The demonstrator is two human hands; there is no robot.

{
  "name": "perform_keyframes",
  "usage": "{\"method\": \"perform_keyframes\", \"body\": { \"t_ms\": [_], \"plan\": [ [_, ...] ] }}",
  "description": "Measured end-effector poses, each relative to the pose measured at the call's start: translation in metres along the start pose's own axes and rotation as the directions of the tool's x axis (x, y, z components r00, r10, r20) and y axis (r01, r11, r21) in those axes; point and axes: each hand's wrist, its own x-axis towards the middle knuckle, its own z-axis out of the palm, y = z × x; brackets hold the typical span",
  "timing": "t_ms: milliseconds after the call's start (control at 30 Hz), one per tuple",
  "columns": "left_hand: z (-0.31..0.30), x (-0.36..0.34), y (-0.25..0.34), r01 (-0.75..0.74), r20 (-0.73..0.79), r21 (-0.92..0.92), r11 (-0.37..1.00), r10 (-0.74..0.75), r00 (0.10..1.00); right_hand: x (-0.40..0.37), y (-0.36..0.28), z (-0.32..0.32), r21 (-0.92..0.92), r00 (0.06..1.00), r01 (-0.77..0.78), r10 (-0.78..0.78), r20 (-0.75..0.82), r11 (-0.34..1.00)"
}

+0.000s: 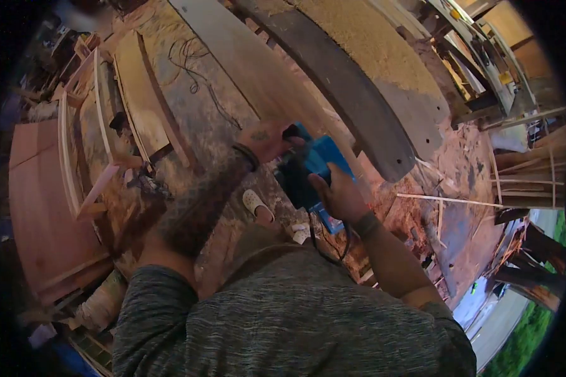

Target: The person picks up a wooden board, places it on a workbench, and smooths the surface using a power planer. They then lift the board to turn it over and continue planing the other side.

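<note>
A blue-and-black electric planer point(326, 156) is in both my hands, in front of my body at the near end of a long wide board point(251, 69). My right hand point(344, 196) wraps round its rear handle, thumb over the top. At the far end of the tool, my left hand point(267, 141) grips the front part, with its fingertips partly hidden by the tool. A black cord point(313, 235) loops down from the planer's back towards my shirt. The tool's underside is hidden, and its body overlaps the board's near end in this view.
Dark and light planks point(346, 88) lie right of the board. A wooden frame point(100, 125) and a reddish panel point(44, 201) stand left. A loose cable point(198, 81) crosses the dusty floor, and thin strips point(446, 201) lie right. My shoe point(255, 202) shows below.
</note>
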Motion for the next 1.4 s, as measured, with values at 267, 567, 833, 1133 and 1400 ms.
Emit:
{"method": "perform_keyframes", "body": {
  "t_ms": [267, 567, 833, 1133, 1400],
  "plan": [
    [-0.069, 0.024, -0.035, 0.111, 0.085, -0.105, 0.988, -0.103, 0.991, 0.076, -0.028, 0.015, -0.039, 0.998, -0.065, 0.065, 0.000, 0.997],
    [-0.118, 0.075, -0.138, -0.142, 0.141, 0.190, 0.971, 0.116, 0.983, 0.168, -0.067, 0.027, -0.055, 0.984, -0.160, 0.163, 0.065, 0.986],
    [-0.125, 0.100, -0.189, -0.375, 0.023, -0.062, 0.925, 0.377, 0.926, 0.201, -0.083, 0.032, 0.035, 0.991, -0.114, 0.111, 0.078, 0.993],
    [-0.058, 0.070, -0.142, -0.149, -0.042, 0.287, 0.946, 0.167, 0.985, 0.132, -0.041, 0.017, 0.062, 0.982, -0.091, 0.079, 0.172, 0.994],
    [0.105, -0.020, 0.065, -0.195, 0.170, -0.296, 0.935, 0.252, 0.953, -0.126, 0.001, -0.073, -0.091, 0.807, -0.517, 0.520, 0.280, 0.851]
  ]
}}
